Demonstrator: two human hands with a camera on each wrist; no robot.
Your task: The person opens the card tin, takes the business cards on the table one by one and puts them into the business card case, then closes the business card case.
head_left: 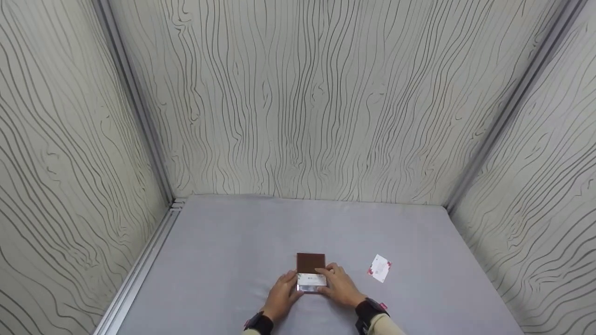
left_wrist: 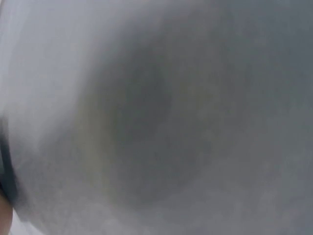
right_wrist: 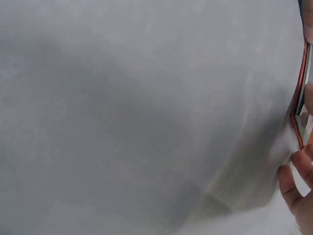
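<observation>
A brown card holder (head_left: 310, 262) lies unfolded near the table's front edge in the head view. A white printed card (head_left: 311, 279) lies across its lower half, above a shiny clear strip (head_left: 307, 288). My left hand (head_left: 281, 294) grips the holder's left edge, its thumb by the lower corner. My right hand (head_left: 342, 286) holds the right side, with one fingertip reaching over the brown part near the card. In the right wrist view the holder's reddish-brown edge (right_wrist: 299, 88) shows between fingers (right_wrist: 289, 188). The left wrist view catches mostly cloth; whether the card is inside a pocket is unclear.
A second white card (head_left: 380, 268) with red corner patterns lies to the right of my right hand. Grey cloth (head_left: 223, 251) covers the table. Wood-grain patterned panels (head_left: 298, 102) stand at the back and both sides, with a metal rail (head_left: 139, 265) along the left edge.
</observation>
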